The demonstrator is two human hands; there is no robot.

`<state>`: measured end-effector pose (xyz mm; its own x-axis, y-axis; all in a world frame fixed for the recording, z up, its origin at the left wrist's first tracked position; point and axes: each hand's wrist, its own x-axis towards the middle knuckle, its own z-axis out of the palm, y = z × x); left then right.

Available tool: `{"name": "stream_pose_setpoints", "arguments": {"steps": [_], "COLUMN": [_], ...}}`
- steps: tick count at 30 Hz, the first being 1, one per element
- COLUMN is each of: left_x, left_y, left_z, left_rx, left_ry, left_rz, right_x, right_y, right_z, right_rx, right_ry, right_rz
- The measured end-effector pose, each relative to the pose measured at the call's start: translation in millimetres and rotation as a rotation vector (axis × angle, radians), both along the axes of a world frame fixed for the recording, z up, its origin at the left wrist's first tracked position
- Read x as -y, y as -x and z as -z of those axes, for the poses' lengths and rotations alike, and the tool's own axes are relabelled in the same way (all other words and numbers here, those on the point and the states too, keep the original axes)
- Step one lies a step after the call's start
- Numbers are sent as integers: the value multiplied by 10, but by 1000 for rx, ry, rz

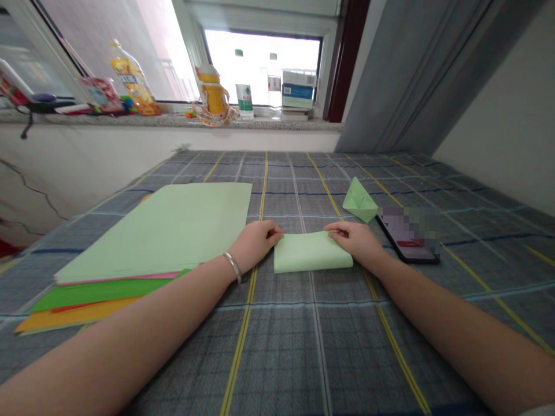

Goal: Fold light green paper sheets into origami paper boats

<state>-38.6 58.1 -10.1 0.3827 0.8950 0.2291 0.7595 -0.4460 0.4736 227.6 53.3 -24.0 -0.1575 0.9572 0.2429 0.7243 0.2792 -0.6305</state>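
The left hand [255, 245] and right hand [350, 241] sit at either end of a folded strip of pale green paper [310, 252], which lies flat at lower centre of the frame on a grey plaid cloth [277, 358] lined with yellow and blue stripes. The fingers [274, 233] of each hand are curled together and pinch the strip's upper edge near its corners. A silver bangle [233, 267] circles the left wrist.

Just beside the left hand, a fanned stack of paper sheets [151, 231] lies on the cloth, with smooth pale green on top and pink, green, red and orange edges showing below: five colours in all. To the upper right of the strip, a pointed folded paper piece [359, 200], also pale green, sits just beside a black smartphone [410, 236], whose screen is mostly pixelated.

Across the top of the frame runs a speckled stone windowsill [173, 121]. On it stand a large plastic bottle [132, 78] with yellow contents, a yellow bottle [212, 89] with a loop of patterned tape [214, 114] at its foot, two clear bottles, one green-labelled [245, 98] and one red-labelled [274, 81], and a stack of blue-and-white boxes [298, 89]. Their labels are too small to read. A grey curtain [411, 75] hangs at upper right.
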Motion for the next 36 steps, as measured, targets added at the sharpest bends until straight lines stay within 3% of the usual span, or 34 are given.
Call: {"name": "stream_pose_setpoints", "arguments": {"steps": [8, 15, 22, 29, 36], "left_x": [9, 67, 121, 229, 369], "left_y": [-37, -91, -95, -107, -216], "left_z": [22, -100, -203, -253, -218], "left_rx": [-200, -614, -587, -514, -563], "left_ry": [-220, -357, -271, -233, -236], "left_rz": [124, 449, 412, 394, 307], "right_x": [-85, -79, -95, -100, 85], "right_y": [-77, -78, -91, -80, 125], "right_z": [11, 28, 14, -227, -243], "right_rx": [-47, -47, -1, 156, 503], "right_ry": [147, 149, 136, 294, -4], "right_rz": [-103, -84, -107, -234, -220]}}
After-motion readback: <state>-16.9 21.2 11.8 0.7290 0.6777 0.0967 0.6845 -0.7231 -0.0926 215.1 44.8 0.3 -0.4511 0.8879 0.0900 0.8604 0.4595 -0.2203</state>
